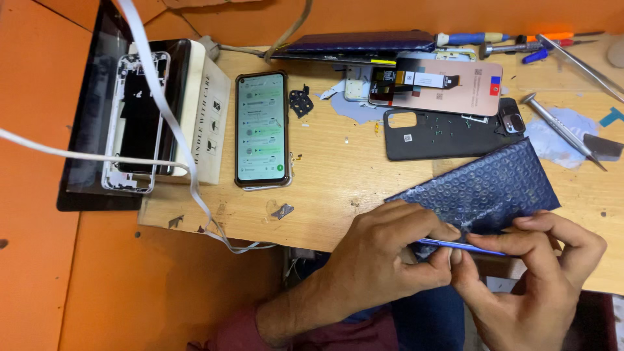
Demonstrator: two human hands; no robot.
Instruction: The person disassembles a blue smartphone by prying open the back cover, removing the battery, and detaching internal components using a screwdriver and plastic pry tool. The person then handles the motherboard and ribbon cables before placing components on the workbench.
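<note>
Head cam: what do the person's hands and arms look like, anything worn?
Both the left hand and the right hand are bare: no gloves, rings or watch in view. The left forearm ends in a dark maroon sleeve pushed up near the elbow. The right forearm is cut off by the frame.

I see the bubble pouch [484,188] on the table [338,175], in front of the phone back cover [442,135]; the lit phone [261,129] lies left of that cover, the white box [205,110] further left.
</note>
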